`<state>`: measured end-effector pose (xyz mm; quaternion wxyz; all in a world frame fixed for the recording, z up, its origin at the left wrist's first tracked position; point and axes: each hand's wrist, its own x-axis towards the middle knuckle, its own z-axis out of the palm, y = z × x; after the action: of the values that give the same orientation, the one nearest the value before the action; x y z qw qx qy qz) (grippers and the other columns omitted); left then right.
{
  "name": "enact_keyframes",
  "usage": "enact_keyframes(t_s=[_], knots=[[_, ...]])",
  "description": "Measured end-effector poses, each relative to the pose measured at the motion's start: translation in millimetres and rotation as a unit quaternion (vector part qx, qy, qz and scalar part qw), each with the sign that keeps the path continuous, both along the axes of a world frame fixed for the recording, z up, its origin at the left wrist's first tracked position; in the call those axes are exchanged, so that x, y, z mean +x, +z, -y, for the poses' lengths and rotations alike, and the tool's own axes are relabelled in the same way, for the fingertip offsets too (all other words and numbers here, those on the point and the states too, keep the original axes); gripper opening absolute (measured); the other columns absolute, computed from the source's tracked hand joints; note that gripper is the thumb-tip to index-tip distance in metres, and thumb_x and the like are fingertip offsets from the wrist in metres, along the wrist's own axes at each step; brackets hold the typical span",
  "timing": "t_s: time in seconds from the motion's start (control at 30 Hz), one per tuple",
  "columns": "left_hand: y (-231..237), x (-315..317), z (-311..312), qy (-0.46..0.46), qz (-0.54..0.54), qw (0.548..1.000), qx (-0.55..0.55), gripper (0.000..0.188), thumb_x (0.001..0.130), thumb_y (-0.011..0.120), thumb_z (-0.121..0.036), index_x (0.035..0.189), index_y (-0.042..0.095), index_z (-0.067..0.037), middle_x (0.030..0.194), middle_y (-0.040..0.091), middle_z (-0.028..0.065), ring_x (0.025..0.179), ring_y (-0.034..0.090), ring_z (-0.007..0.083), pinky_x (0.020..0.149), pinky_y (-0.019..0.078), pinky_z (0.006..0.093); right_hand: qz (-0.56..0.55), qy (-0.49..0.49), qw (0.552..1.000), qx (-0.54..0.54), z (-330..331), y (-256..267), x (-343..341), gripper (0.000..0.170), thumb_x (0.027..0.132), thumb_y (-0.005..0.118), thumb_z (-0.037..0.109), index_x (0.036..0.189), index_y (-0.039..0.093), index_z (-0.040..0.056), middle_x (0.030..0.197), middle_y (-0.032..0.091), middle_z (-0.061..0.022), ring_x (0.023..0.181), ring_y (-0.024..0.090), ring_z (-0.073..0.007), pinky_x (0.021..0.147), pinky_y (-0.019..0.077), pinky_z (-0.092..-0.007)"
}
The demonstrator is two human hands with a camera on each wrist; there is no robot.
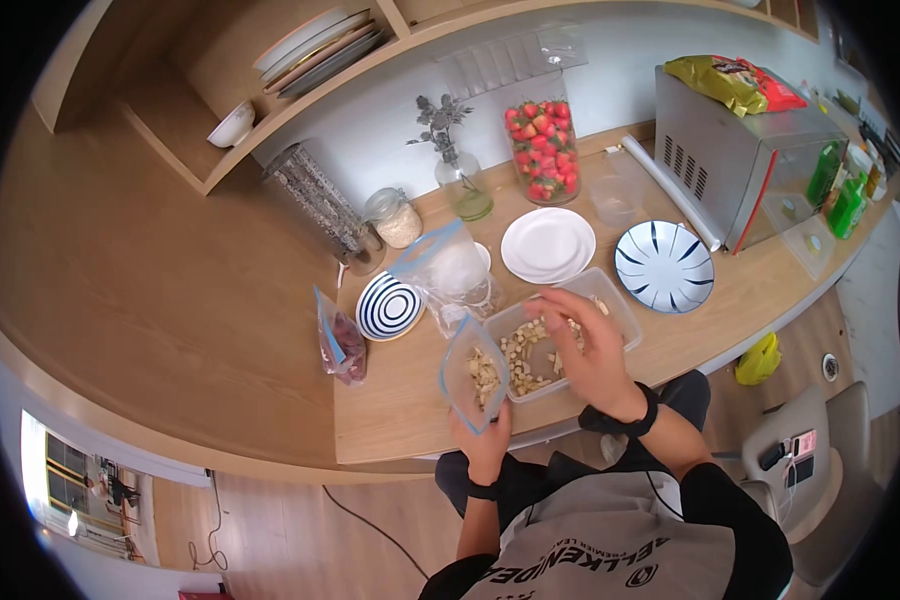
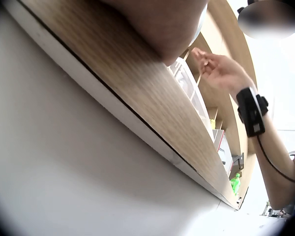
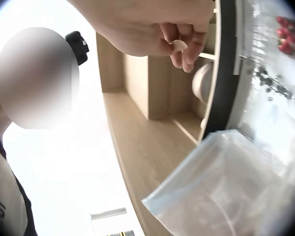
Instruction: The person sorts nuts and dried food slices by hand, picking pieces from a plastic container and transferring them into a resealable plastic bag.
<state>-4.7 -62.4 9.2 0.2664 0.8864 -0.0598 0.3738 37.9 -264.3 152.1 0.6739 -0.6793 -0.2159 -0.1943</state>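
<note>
My left hand (image 1: pixel 485 445) grips the lower side of an upright zip bag (image 1: pixel 460 372) with a blue-edged open mouth and pale chopped pieces (image 1: pixel 484 378) inside. Beside it stands a clear rectangular container (image 1: pixel 625 318) holding more pale pieces (image 1: pixel 522 350). Over that container is my right hand (image 1: pixel 595 355), its fingers bent. The right wrist view shows the right hand (image 3: pixel 147 22) pinching one small pale piece (image 3: pixel 179 45) between thumb and fingers. In the left wrist view the left hand (image 2: pixel 160 24) fills the top, its fingertips hidden, with the right hand (image 2: pixel 221 73) raised beyond.
Behind are an empty zip bag (image 1: pixel 450 268), white plates (image 1: pixel 548 246), a striped plate (image 1: pixel 390 305) and a blue-lined plate (image 1: pixel 664 266). A bag of dark reddish pieces (image 1: pixel 346 352) stands left. Strawberries (image 1: pixel 543 150), a vase (image 1: pixel 464 188) and a microwave (image 1: pixel 740 150) line the back.
</note>
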Motion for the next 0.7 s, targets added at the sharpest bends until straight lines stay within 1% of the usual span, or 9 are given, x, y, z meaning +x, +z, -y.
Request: enact_keyframes(t_s=[0.07,0.17,0.2,0.27,0.4,0.47,0.5,0.57,0.7], knots=[[4,0,1,-0.009,0.018,1.0,0.006,0.043,0.084,0.08,-0.017,0.121,0.069,0.002,0.118,0.07,0.0245,0.101,0.067,0.0473,0.086,0.0531,0.0527,0.151,-0.02,0.988,0.006,-9,23,-16,0.038,0.108,0.056,0.007,0.145,0.054,-0.0016,0.126,0.073,-0.0148,0.114,0.071,-0.0225,0.102,0.0525,-0.0353],[10,0,3,-0.008,0.023,1.0,-0.003,0.042,0.083,0.08,-0.016,0.12,0.069,0.002,0.116,0.07,0.0246,0.098,0.067,0.0476,0.084,0.0536,0.0523,0.127,0.025,0.991,-0.032,-31,33,-13,0.032,0.106,0.058,0.007,0.137,0.061,-0.0018,0.124,0.074,-0.0155,0.112,0.072,-0.0248,0.101,0.0529,-0.036],[12,-1,4,-0.008,0.023,1.0,-0.001,0.042,0.083,0.08,-0.016,0.12,0.069,0.002,0.116,0.07,0.0246,0.098,0.067,0.0476,0.084,0.0536,0.0523,0.128,0.025,0.991,-0.03,-34,30,-9,0.032,0.106,0.058,0.007,0.137,0.061,-0.0018,0.124,0.074,-0.0155,0.112,0.072,-0.0248,0.101,0.0529,-0.036],[20,-3,6,-0.026,0.01,1.0,-0.013,0.045,0.083,0.079,-0.017,0.122,0.068,0.003,0.115,0.069,0.0255,0.098,0.067,0.0476,0.084,0.0538,0.0524,0.129,-0.016,0.986,-0.1,-44,15,3,0.027,0.103,0.062,0.008,0.129,0.066,-0.0004,0.12,0.074,-0.0154,0.112,0.072,-0.0296,0.099,0.0534,-0.0374],[8,0,3,-0.005,0.014,1.0,-0.012,0.048,0.083,0.08,-0.018,0.124,0.067,0.003,0.112,0.069,0.0256,0.098,0.067,0.0475,0.084,0.0538,0.0523,0.042,-0.001,0.995,-0.09,-5,-13,17,0.024,0.102,0.063,0.009,0.124,0.069,0.0013,0.121,0.073,-0.0169,0.114,0.069,-0.0346,0.1,0.0526,-0.0397],[4,-1,4,0.013,0.005,1.0,-0.025,0.048,0.083,0.081,-0.019,0.123,0.066,0.003,0.109,0.07,0.025,0.098,0.067,0.0475,0.084,0.0538,0.0523,-0.075,0.005,0.979,-0.188,17,-28,27,0.024,0.1,0.063,0.01,0.122,0.07,0.001,0.122,0.071,-0.0177,0.114,0.068,-0.0362,0.101,0.0521,-0.0432],[1,-1,4,0.009,0.003,1.0,-0.028,0.048,0.083,0.081,-0.019,0.123,0.066,0.003,0.109,0.07,0.025,0.098,0.067,0.0475,0.084,0.0538,0.0523,-0.077,0.002,0.979,-0.19,24,-40,31,0.024,0.1,0.063,0.01,0.122,0.07,0.001,0.122,0.071,-0.0177,0.114,0.068,-0.0362,0.101,0.0521,-0.0432],[-2,0,2,0.021,0.013,1.0,-0.004,0.047,0.082,0.081,-0.019,0.122,0.068,0.002,0.108,0.07,0.024,0.097,0.067,0.0474,0.085,0.054,0.0522,-0.036,0.028,0.921,-0.386,33,-67,44,0.026,0.1,0.063,0.017,0.119,0.071,0.0023,0.121,0.07,-0.0167,0.112,0.067,-0.0354,0.102,0.0502,-0.0471],[4,-1,4,0.014,0.005,1.0,-0.01,0.045,0.083,0.081,-0.019,0.121,0.068,0.002,0.109,0.07,0.0238,0.097,0.067,0.0474,0.085,0.0541,0.0521,0.031,-0.004,0.892,-0.452,26,-102,53,0.029,0.099,0.062,0.026,0.116,0.072,0.0042,0.119,0.07,-0.015,0.112,0.065,-0.0355,0.102,0.0488,-0.0489]])
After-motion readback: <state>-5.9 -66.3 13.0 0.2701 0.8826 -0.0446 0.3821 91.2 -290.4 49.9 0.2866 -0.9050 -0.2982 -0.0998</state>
